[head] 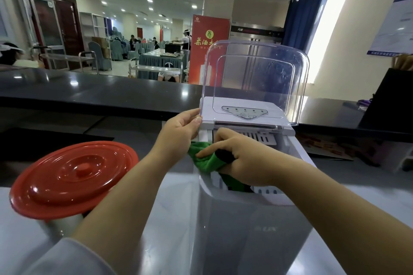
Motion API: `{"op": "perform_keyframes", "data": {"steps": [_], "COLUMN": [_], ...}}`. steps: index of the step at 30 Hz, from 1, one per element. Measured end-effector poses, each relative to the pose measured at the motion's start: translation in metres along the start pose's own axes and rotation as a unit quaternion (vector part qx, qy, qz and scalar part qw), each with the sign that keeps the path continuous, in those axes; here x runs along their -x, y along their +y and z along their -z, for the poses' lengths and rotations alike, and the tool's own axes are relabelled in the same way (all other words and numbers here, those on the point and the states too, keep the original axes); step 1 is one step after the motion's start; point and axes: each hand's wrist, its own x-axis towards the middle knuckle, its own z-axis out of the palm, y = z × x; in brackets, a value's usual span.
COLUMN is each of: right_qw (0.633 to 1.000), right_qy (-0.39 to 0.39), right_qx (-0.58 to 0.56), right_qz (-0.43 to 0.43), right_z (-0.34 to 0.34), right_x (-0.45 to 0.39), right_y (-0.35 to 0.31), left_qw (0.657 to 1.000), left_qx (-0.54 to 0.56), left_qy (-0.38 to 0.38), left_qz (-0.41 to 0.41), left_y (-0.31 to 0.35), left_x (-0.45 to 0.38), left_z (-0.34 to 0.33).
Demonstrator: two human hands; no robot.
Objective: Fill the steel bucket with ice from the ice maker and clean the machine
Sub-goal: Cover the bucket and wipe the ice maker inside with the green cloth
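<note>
Two hands: right hand [243, 158] around cloth [206, 158], left hand [181, 127] at lid [257, 80].

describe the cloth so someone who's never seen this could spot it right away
Find the white ice maker with its clear lid raised, in the middle of the counter. At its open top, the right hand grips a crumpled cloth. It is the only bright green thing there, with a black patch.

Right hand [240, 158] presses green cloth [206, 158] into ice maker [252, 219]
</note>
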Motion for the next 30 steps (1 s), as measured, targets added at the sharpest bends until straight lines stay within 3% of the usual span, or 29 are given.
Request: {"op": "perform_keyframes", "data": {"steps": [3,9,16,23,30], "right_qw": [0.998,0.996,0.999,0.966,0.96], "right_qy": [-0.026,-0.058,-0.031,0.042,0.138], "right_qx": [-0.06,-0.054,0.034,0.236,0.236], "right_qz": [0.014,0.03,0.018,0.1,0.057], "right_z": [0.0,0.008,0.013,-0.013,-0.026], "right_x": [0.013,0.031,0.055,0.074,0.094], "right_y": [-0.005,0.0,0.016,0.018,0.04], "left_qw": [1.0,0.999,0.997,0.989,0.972], "left_qx": [-0.025,-0.032,-0.029,-0.065,-0.152], "left_qy": [0.0,0.025,0.061,0.129,0.181], "left_qz": [0.008,0.017,0.029,0.029,-0.001], "left_y": [0.002,0.004,0.005,0.005,0.003], "left_x": [0.009,0.027,0.05,0.076,0.096], "left_z": [-0.003,-0.008,-0.015,-0.035,-0.054]}}
